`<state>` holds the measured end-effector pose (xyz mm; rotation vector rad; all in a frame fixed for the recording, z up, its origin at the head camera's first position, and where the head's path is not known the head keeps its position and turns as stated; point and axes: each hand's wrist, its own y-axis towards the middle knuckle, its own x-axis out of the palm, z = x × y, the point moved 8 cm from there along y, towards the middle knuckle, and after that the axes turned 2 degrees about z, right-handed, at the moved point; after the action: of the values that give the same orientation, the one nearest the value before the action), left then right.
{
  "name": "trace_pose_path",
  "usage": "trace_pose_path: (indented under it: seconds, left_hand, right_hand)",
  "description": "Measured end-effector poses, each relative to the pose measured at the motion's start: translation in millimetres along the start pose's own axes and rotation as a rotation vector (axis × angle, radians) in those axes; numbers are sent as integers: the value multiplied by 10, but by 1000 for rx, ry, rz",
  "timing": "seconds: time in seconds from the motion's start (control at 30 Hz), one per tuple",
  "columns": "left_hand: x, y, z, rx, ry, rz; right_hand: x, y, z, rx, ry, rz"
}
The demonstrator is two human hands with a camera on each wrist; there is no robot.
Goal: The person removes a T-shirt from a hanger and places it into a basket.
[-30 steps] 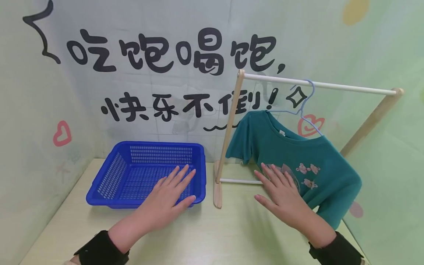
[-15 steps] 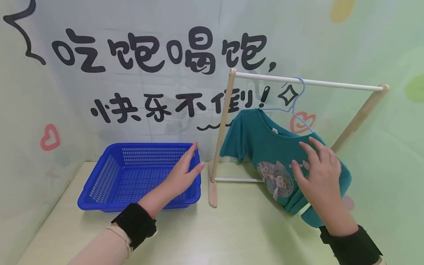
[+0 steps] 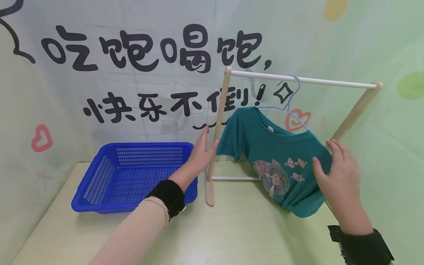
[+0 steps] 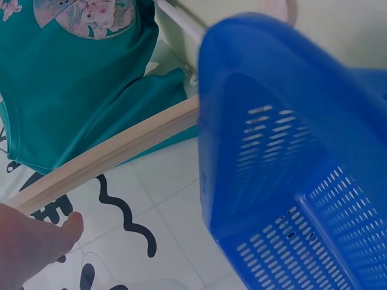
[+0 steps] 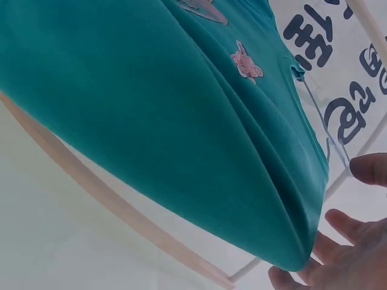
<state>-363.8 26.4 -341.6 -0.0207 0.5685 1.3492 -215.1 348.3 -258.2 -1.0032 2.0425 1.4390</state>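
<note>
A teal short-sleeved T-shirt [image 3: 278,147] with pink animal prints hangs tilted on a thin blue hanger [image 3: 294,97]. The hanger hooks over the white top bar of a small wooden clothes rack [image 3: 222,110]. My left hand [image 3: 200,152] has straight fingers right at the rack's left post; in the left wrist view its thumb [image 4: 51,235] shows beside that post. My right hand [image 3: 342,184] is at the shirt's right-hand sleeve. In the right wrist view, its fingers [image 5: 332,251] reach behind the sleeve edge while the thumb [image 5: 369,168] stands apart from the cloth.
A blue perforated plastic basket [image 3: 149,144] stands on the pale table [image 3: 232,235] to the left of the rack, under my left forearm. A light printed backdrop [image 3: 132,14] with black lettering rises behind and along both sides.
My left hand has moved right, from over the basket to the rack's left post. My right hand has moved rightward from the shirt's front to its sleeve. The view has shifted slightly right.
</note>
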Motion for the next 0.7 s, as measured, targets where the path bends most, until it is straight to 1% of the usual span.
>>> trace_pose_path:
  seconds: [0.07,0.17,0.23,0.3,0.4,0.5,0.6,0.7]
  left_hand:
    - [-5,91,20,-7,-39,26]
    - [20,211,27,-27,-127,53]
    - [62,261,33,-34,-188,54]
    - [106,285,26,-45,-212,55]
    - [135,300,33,-41,-196,56]
    - [135,321,24,-32,-137,73]
    - [123,341,-10,-36,-77,97]
    - [117,346,-52,-57,-36,109]
  right_hand:
    - [16,2,11,31,9,-38]
    - [31,-15,20,68,26,-76]
    - [44,-29,29,84,37,-96]
    - [65,-42,41,93,45,-114]
    - [85,-33,46,101,62,-139]
    - [81,-14,56,111,80,-152]
    - [67,6,72,114,94,-145]
    - [50,22,77,108,98,-119]
